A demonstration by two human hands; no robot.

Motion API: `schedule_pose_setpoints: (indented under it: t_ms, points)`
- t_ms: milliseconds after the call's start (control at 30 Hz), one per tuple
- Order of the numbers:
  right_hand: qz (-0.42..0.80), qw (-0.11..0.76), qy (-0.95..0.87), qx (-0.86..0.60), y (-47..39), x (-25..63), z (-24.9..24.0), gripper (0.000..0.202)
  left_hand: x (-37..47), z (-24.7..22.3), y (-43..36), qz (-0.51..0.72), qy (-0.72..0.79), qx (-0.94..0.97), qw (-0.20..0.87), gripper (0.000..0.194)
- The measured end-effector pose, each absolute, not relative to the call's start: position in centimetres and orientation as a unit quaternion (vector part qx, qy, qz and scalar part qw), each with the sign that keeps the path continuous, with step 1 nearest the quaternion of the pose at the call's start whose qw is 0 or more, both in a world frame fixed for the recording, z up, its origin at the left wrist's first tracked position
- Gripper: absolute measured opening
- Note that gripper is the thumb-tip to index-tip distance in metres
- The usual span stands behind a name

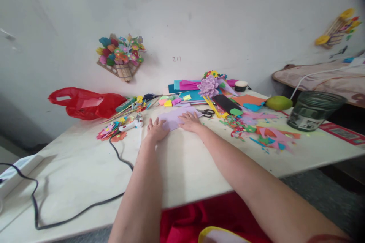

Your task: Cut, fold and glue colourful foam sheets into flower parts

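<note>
A light purple sheet [171, 119] lies flat on the white table in front of me. My left hand [157, 130] rests at its left edge with the fingers spread. On its right part lies my right hand [190, 121], palm down and fingers stretched out. Black-handled scissors [208, 113] lie just right of that hand, their blades partly hidden. To the left of my left hand is a white glue gun [132, 124] with a black cord, beside several colourful cut flowers [110, 130].
A red plastic bag [87, 103] sits back left. Behind the sheet are coloured sheets and a purple flower [209, 85]. Colourful scraps [268, 136], a green-yellow fruit [278, 103] and a glass jar [315, 111] are on the right. The black cord [82, 209] crosses the front left.
</note>
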State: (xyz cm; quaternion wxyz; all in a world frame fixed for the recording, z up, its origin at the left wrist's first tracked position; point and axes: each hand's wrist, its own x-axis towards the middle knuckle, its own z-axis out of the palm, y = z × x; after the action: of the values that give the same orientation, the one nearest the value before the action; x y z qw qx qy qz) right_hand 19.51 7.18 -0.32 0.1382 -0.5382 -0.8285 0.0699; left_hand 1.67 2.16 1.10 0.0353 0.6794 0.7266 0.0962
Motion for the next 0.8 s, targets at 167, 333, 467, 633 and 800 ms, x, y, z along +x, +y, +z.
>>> schedule_pose_setpoints:
  t_ms: [167,333,467,633,800]
  points:
    - [0.069,0.139,-0.846,-0.511,6.8,19.2,-0.2,0.046,2.0,0.7,2.2,0.071,0.743,0.663,0.058,0.057]
    - [0.063,0.168,-0.879,-0.443,6.4,18.5,-0.4,0.044,2.4,1.5,1.7,0.054,0.760,0.644,0.064,0.058]
    - [0.091,0.175,-0.880,-0.433,6.4,18.2,-0.7,0.042,2.6,2.3,1.3,0.032,0.763,0.638,0.098,0.059]
    - [0.110,0.180,-0.869,-0.448,6.4,18.2,-0.4,0.039,2.0,2.6,1.6,0.093,0.747,0.651,0.097,0.047]
    - [0.115,0.179,-0.870,-0.446,6.4,18.2,-0.2,0.037,1.5,2.6,1.6,0.119,0.740,0.661,0.035,0.031]
